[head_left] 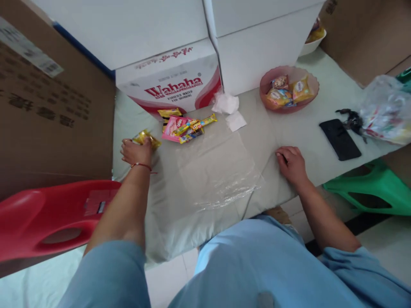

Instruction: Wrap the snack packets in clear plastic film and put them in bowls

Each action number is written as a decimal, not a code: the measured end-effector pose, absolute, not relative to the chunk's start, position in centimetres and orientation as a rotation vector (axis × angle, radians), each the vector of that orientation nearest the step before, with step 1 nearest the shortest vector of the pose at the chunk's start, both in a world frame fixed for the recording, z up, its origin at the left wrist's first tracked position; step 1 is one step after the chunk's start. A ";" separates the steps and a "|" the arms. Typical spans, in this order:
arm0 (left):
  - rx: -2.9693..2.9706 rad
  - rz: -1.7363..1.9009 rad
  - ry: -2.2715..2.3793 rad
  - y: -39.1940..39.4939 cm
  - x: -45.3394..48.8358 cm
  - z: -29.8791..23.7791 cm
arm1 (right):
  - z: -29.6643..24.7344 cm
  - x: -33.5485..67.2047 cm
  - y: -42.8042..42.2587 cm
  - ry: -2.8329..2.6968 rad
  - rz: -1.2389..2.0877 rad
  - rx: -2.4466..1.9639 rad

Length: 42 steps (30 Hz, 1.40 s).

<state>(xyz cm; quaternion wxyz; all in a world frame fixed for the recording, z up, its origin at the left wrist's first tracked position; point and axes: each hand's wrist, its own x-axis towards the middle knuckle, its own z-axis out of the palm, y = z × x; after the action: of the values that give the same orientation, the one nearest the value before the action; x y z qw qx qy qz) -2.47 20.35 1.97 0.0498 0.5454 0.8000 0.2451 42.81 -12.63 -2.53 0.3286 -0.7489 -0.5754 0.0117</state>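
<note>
Yellow snack packet [154,143] on the left of the table [313,149], beside a cluster of wrapped snacks [189,128] but apart from it. Left hand [135,152] on the packet — fingers curled down around it, palm turned away from view. Right hand [291,164] resting farther over, near the front edge, fingers drawn into a loose fist; nothing visible in its hold, though impossible to tell what lies inside the curl.

As for progress, seemingly partway: several pieces already grouped in front of the Wahaha box [173,92], among them a pink packet [175,125] and slim yellow sticks [207,122], with one packet under the fingers and not among them. Clear plastic sheet [215,171] spread flat between the two hands, not in either grasp. More wrapped snacks in the pink bowl [285,109], beyond the right hand — untouched for now, and uncertain whether part of what remains.
</note>
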 end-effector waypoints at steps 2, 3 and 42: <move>1.687 0.674 2.412 19.9 -3.3 2.4 | -2.6 42.8 -12.7 -1.508 0.029 -1.946; 1.703 0.637 2.396 19.6 -3.8 2.6 | -2.6 42.8 -12.7 -1.512 0.028 -1.941; 2.586 0.187 1.057 0.8 8.8 0.2 | -3.1 43.4 -12.1 -1.494 0.004 -1.904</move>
<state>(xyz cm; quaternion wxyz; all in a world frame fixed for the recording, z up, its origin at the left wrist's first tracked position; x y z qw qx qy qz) 8.78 0.82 0.22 0.1700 0.9101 0.3722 0.0658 43.40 -12.15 -3.07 0.3530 -0.7360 -0.5776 0.0017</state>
